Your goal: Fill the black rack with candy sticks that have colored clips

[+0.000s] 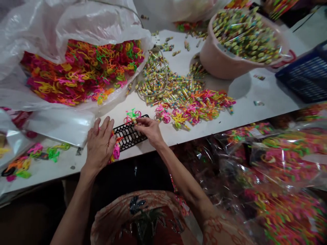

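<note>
Two bare hands work close together near the front edge of the white table point(242, 110), on either side of a black toy abacus point(129, 135) that lies aslant there. The left hand point(100, 144) is palm down at the abacus's left end, fingers long and only slightly parted, over some bright plastic pieces point(116, 151) that show beside it; whether its underside presses on them is hidden. The right hand point(151, 131) reaches over the abacus's far right part, with thumb and forefinger brought nearly together at a small clear tube point(134, 120) of coloured beads or sweets, apparently pinched lightly by its near end. Just beyond the tube, close against it, sits a toy bicycle point(131, 113) with a green frame and pink wheels. For work this fine, a light pinch at the very tips seems best, with the other fingers tucked back so the small parts stay in sight; the left hand does well to lie flat and steady, so that the abacus and pieces do not slide. More tubes point(154, 76) lie heaped beyond, between an open plastic bag point(94, 18) of bright toys and a pink tub point(217, 63) filled with tubes.
</note>
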`<control>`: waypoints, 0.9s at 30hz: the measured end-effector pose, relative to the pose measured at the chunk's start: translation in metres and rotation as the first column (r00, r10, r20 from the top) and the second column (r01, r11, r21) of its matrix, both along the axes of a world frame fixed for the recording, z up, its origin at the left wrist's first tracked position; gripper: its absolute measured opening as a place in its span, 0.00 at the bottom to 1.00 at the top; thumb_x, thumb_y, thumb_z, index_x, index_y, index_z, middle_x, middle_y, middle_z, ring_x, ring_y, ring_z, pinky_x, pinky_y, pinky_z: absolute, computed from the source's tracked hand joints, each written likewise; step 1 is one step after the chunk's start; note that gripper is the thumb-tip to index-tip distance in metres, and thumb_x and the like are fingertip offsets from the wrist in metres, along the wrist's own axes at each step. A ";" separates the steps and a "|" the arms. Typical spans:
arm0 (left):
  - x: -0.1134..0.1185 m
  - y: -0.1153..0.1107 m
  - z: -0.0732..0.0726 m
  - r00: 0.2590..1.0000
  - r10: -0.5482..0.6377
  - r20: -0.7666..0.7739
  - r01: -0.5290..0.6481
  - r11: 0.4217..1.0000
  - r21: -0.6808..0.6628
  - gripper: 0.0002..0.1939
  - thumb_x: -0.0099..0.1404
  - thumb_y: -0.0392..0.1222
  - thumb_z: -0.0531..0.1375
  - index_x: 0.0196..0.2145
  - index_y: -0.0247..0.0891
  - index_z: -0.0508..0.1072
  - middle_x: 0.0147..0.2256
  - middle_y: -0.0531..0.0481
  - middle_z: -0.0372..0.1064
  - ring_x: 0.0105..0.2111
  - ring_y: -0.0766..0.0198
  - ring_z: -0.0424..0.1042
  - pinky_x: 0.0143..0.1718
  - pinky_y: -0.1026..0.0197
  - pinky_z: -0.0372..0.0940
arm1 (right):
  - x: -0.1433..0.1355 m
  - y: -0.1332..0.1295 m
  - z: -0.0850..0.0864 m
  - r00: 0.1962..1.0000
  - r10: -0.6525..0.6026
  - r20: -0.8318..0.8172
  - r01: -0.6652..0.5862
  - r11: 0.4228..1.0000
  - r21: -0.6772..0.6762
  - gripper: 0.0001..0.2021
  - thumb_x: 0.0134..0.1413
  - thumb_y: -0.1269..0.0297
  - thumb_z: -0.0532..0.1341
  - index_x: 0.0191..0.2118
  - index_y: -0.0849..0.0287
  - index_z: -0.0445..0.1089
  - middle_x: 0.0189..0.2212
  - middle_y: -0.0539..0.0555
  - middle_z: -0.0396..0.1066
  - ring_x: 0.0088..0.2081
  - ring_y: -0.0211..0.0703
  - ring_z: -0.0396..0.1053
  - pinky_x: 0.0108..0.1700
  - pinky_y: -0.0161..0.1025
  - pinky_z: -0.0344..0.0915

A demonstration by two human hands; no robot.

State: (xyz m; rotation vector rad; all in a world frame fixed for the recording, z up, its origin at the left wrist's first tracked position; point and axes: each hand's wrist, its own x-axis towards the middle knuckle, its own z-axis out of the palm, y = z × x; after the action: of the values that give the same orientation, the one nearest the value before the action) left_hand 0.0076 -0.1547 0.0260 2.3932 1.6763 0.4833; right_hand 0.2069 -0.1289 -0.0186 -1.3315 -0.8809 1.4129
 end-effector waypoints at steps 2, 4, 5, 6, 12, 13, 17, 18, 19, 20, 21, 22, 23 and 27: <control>0.000 0.000 -0.001 1.000 -0.005 0.006 0.005 1.000 0.003 0.28 0.71 0.50 0.43 0.66 0.41 0.56 0.65 0.42 0.55 0.68 0.47 0.46 0.64 0.41 0.47 | -0.013 0.006 0.001 0.996 0.072 0.055 -0.073 0.997 0.028 0.11 0.37 0.64 0.66 0.31 0.60 0.73 0.26 0.47 0.68 0.28 0.35 0.63 0.32 0.35 0.61; -0.001 -0.001 -0.001 1.000 -0.004 0.011 0.004 1.000 0.002 0.27 0.71 0.50 0.44 0.65 0.43 0.57 0.66 0.43 0.55 0.68 0.48 0.46 0.64 0.41 0.46 | -0.019 0.012 0.001 0.969 0.076 0.234 -0.098 0.992 0.081 0.06 0.38 0.68 0.65 0.28 0.59 0.72 0.27 0.48 0.68 0.32 0.37 0.64 0.37 0.36 0.61; -0.001 -0.001 -0.001 1.000 0.000 0.017 0.000 1.000 0.001 0.27 0.71 0.50 0.45 0.65 0.45 0.58 0.66 0.44 0.55 0.68 0.48 0.46 0.64 0.40 0.44 | -0.020 0.013 0.000 0.945 0.068 0.319 -0.105 0.990 0.099 0.04 0.38 0.70 0.65 0.27 0.59 0.71 0.27 0.48 0.68 0.32 0.37 0.64 0.38 0.36 0.61; -0.002 -0.002 -0.001 1.000 0.006 0.031 -0.006 1.000 -0.001 0.26 0.71 0.50 0.45 0.64 0.46 0.59 0.66 0.45 0.54 0.68 0.48 0.46 0.65 0.39 0.43 | -0.020 0.014 -0.001 0.925 0.066 0.375 -0.111 0.989 0.102 0.04 0.39 0.71 0.65 0.26 0.59 0.69 0.27 0.47 0.67 0.32 0.37 0.64 0.37 0.36 0.61; -0.011 -0.006 0.007 0.953 0.131 0.274 -0.144 0.989 0.028 0.24 0.73 0.48 0.42 0.61 0.48 0.63 0.65 0.46 0.57 0.67 0.56 0.49 0.65 0.43 0.45 | -0.017 0.009 -0.008 0.987 0.092 0.131 -0.096 0.995 0.022 0.15 0.36 0.65 0.67 0.35 0.59 0.67 0.25 0.43 0.64 0.24 0.32 0.56 0.28 0.33 0.56; -0.012 -0.006 0.008 0.955 0.131 0.268 -0.147 0.988 0.040 0.23 0.73 0.48 0.43 0.61 0.48 0.63 0.65 0.46 0.57 0.67 0.56 0.49 0.65 0.43 0.45 | -0.017 0.007 -0.009 0.990 0.107 0.096 -0.109 0.994 0.025 0.16 0.36 0.64 0.67 0.35 0.59 0.67 0.24 0.43 0.63 0.24 0.32 0.56 0.28 0.33 0.55; -0.008 -0.004 0.006 0.995 0.046 0.089 -0.052 0.996 0.066 0.25 0.70 0.51 0.48 0.62 0.46 0.62 0.64 0.44 0.57 0.67 0.50 0.50 0.65 0.40 0.44 | -0.024 0.008 -0.009 0.968 0.179 0.177 -0.197 0.976 0.094 0.10 0.40 0.62 0.65 0.27 0.58 0.63 0.22 0.43 0.60 0.25 0.34 0.57 0.29 0.33 0.55; -0.006 -0.003 0.004 0.998 0.025 0.052 -0.028 0.998 0.060 0.26 0.70 0.51 0.49 0.63 0.45 0.61 0.64 0.43 0.57 0.67 0.49 0.50 0.64 0.40 0.45 | -0.028 0.010 -0.008 0.958 0.192 0.215 -0.219 0.969 0.112 0.10 0.41 0.62 0.64 0.27 0.57 0.62 0.22 0.43 0.60 0.26 0.34 0.57 0.29 0.33 0.55; -0.005 -0.002 0.002 1.000 0.009 0.028 -0.011 0.998 0.054 0.27 0.70 0.51 0.48 0.64 0.44 0.59 0.64 0.42 0.58 0.67 0.49 0.51 0.64 0.40 0.46 | -0.031 0.012 -0.007 0.947 0.209 0.246 -0.245 0.961 0.127 0.09 0.42 0.64 0.63 0.27 0.57 0.61 0.22 0.43 0.61 0.26 0.35 0.58 0.30 0.33 0.56; -0.004 -0.002 0.000 1.000 -0.002 0.018 0.001 0.999 0.050 0.27 0.70 0.50 0.47 0.64 0.42 0.58 0.64 0.42 0.58 0.66 0.49 0.51 0.63 0.41 0.48 | -0.035 0.015 -0.006 0.936 0.226 0.271 -0.271 0.952 0.141 0.08 0.43 0.65 0.63 0.28 0.57 0.61 0.23 0.43 0.62 0.26 0.35 0.59 0.30 0.33 0.57; -0.003 -0.002 -0.002 1.000 -0.009 0.015 0.008 0.999 0.049 0.27 0.71 0.49 0.46 0.65 0.41 0.57 0.64 0.41 0.58 0.67 0.49 0.50 0.63 0.42 0.49 | -0.038 0.019 -0.005 0.922 0.249 0.297 -0.304 0.941 0.152 0.07 0.43 0.66 0.62 0.29 0.57 0.61 0.23 0.44 0.63 0.27 0.35 0.60 0.31 0.33 0.57; -0.003 -0.002 -0.004 1.000 -0.012 0.016 0.011 0.999 0.049 0.27 0.71 0.48 0.46 0.65 0.41 0.56 0.64 0.41 0.58 0.67 0.50 0.50 0.63 0.43 0.50 | -0.040 0.022 -0.005 0.903 0.275 0.331 -0.342 0.926 0.162 0.06 0.44 0.68 0.61 0.30 0.58 0.62 0.24 0.44 0.64 0.27 0.35 0.61 0.32 0.33 0.58; -0.003 -0.002 -0.005 1.000 -0.011 0.019 0.011 0.999 0.049 0.27 0.71 0.47 0.46 0.65 0.40 0.56 0.64 0.41 0.58 0.67 0.50 0.49 0.63 0.44 0.50 | -0.042 0.025 -0.004 0.875 0.305 0.376 -0.388 0.907 0.166 0.05 0.44 0.69 0.61 0.30 0.58 0.63 0.24 0.44 0.64 0.28 0.35 0.61 0.33 0.33 0.58; -0.002 -0.003 -0.005 1.000 -0.012 0.029 0.011 0.999 0.037 0.28 0.71 0.49 0.45 0.66 0.39 0.54 0.65 0.40 0.56 0.67 0.50 0.48 0.64 0.44 0.49 | -0.046 0.032 0.000 0.666 0.364 0.651 -0.560 0.821 0.114 0.01 0.49 0.71 0.59 0.30 0.60 0.66 0.26 0.49 0.68 0.31 0.39 0.64 0.34 0.34 0.57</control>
State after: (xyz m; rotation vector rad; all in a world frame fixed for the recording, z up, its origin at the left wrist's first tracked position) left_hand 0.0053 -0.1573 0.0214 2.4083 1.6542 0.5493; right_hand 0.1614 -0.0970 -0.0181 -1.3812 -1.9243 1.1309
